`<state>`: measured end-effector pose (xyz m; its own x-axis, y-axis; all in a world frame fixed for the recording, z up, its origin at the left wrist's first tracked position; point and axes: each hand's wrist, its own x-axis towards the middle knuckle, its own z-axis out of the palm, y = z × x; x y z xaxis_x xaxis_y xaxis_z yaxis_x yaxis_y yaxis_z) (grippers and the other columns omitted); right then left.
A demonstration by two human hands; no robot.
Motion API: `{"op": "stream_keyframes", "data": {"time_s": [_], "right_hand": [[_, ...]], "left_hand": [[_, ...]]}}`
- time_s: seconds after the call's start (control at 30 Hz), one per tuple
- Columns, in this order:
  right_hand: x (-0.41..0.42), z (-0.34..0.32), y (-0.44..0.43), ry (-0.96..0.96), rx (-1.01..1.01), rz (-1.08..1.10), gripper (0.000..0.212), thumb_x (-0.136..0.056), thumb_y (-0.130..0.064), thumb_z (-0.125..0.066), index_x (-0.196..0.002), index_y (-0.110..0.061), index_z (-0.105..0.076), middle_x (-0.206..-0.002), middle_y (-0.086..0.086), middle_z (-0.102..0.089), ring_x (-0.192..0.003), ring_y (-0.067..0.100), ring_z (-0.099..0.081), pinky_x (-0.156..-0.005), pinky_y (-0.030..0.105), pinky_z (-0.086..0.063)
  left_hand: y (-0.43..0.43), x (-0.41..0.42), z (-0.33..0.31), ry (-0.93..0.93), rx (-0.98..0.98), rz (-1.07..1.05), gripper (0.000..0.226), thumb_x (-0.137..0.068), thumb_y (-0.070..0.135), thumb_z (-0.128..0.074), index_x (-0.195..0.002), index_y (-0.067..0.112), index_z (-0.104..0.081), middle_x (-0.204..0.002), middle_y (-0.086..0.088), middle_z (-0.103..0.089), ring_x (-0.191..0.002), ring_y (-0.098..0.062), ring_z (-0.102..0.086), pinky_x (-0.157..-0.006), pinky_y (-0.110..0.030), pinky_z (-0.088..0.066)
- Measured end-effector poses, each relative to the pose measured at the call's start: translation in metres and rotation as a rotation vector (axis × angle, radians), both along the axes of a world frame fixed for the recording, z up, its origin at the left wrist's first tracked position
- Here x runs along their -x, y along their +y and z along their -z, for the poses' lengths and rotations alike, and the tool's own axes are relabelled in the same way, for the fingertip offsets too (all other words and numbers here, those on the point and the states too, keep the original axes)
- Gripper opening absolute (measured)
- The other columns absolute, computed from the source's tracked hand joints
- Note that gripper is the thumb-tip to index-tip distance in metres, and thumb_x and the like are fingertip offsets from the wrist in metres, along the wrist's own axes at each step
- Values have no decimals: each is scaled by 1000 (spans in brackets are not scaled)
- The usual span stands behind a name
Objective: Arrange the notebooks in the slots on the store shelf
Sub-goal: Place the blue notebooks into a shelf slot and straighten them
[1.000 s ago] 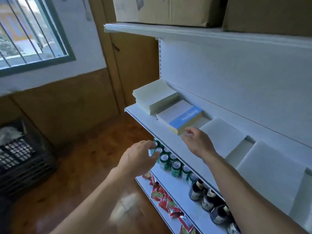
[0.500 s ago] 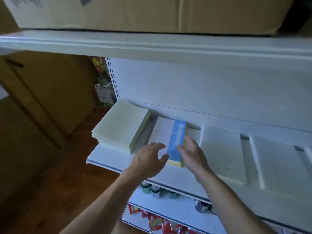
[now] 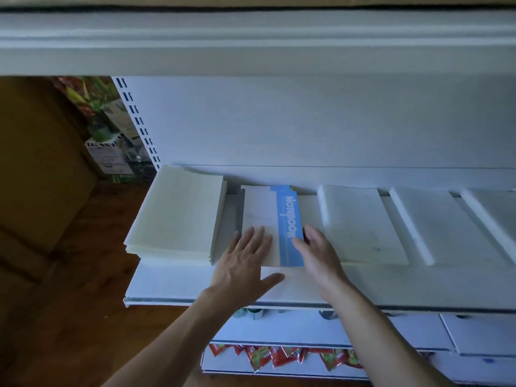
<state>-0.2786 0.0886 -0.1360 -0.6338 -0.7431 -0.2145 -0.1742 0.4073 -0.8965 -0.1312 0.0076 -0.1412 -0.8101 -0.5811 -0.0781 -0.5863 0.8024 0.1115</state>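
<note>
Your white shelf (image 3: 167,283) carries a thick pale stack of notebooks (image 3: 178,216) at its left end and flat white piles (image 3: 360,224) further right. Between them the blue-banded notebook (image 3: 262,208) lies flat, reaching back to the rear wall. Your left hand (image 3: 245,263) rests on its cover, fingers straight and spread. Your right hand (image 3: 321,255) lies against its right edge, fingers straight, thumb on the blue band.

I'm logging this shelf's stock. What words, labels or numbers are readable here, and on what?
"Notebook": white letters running along the blue band of the top notebook.
Fine print on that notebook's white cover: too small to read.
Label on the box left of the shelf: blurred.
Print on the red packets below: unreadable.
</note>
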Motion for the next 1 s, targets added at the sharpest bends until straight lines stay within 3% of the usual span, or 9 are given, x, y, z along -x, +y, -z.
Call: {"op": "stream_keyframes", "data": {"time_s": [0.07,0.17,0.23,0.37,0.5,0.67,0.8,0.9,1.0], "right_hand": [[-2,0,1,-16,18,19,21,-87,-27,-53,-106,-31,-61,-99,-12,-68,-93,12,-64,-83,38,-50],[-4,2,3,1,45,48,23,-86,-17,-56,-104,-30,-62,-97,-11,-69,-92,14,-65,-82,38,-51],[-4,5,3,16,52,66,27,-86,-13,-56,-108,-30,-61,-101,-12,-68,-93,14,-65,-81,39,-53],[0,2,3,-1,89,116,35,-87,-10,-57,-101,-41,-60,-107,-15,-67,-98,12,-64,-84,37,-54],[3,0,3,-26,78,145,42,-87,-7,-52,-98,-47,-59,-106,-21,-66,-99,8,-63,-84,32,-53],[0,9,8,-31,7,147,51,-91,-20,-56,-139,-31,-45,-139,-16,-47,-127,11,-47,-101,28,-40],[4,13,11,-46,19,161,49,-91,-14,-53,-137,-32,-46,-135,-17,-51,-120,9,-51,-96,31,-45],[2,12,11,-103,63,150,45,-91,-4,-52,-121,-37,-54,-112,-21,-63,-104,1,-61,-85,29,-51],[1,9,13,-61,35,171,44,-94,-10,-53,-129,-37,-50,-119,-18,-58,-106,8,-58,-81,27,-51]], "left_hand": [[6,-7,6,72,24,44,71,-97,57,-34,-154,22,-11,-160,4,-2,-150,-17,-2,-122,-38,2],[13,-14,11,186,7,49,59,-92,52,-39,-138,18,-53,-144,-3,-49,-134,-24,-47,-113,-44,-31],[14,-15,15,251,-4,55,57,-91,51,-39,-132,17,-59,-139,-4,-56,-129,-25,-52,-108,-46,-39],[10,-13,10,371,-37,56,67,-88,60,-42,-140,18,-50,-149,-5,-43,-137,-21,-43,-112,-43,-36],[-2,-8,0,146,-54,-36,100,-84,71,-45,-153,24,9,-160,-3,21,-148,-16,14,-121,-33,6],[-2,-14,10,145,-72,55,97,-85,68,-49,-153,28,7,-161,2,16,-148,-13,17,-121,-34,7],[-4,-18,12,191,-122,84,99,-82,71,-51,-152,34,7,-155,10,22,-146,-7,17,-120,-30,12],[-4,-14,5,164,-133,-17,113,-65,90,-31,-152,32,13,-152,9,29,-139,-1,24,-113,-24,20],[-2,-7,3,171,-155,12,110,-67,91,-23,-152,31,15,-156,10,19,-144,-4,20,-115,-28,21]]}}
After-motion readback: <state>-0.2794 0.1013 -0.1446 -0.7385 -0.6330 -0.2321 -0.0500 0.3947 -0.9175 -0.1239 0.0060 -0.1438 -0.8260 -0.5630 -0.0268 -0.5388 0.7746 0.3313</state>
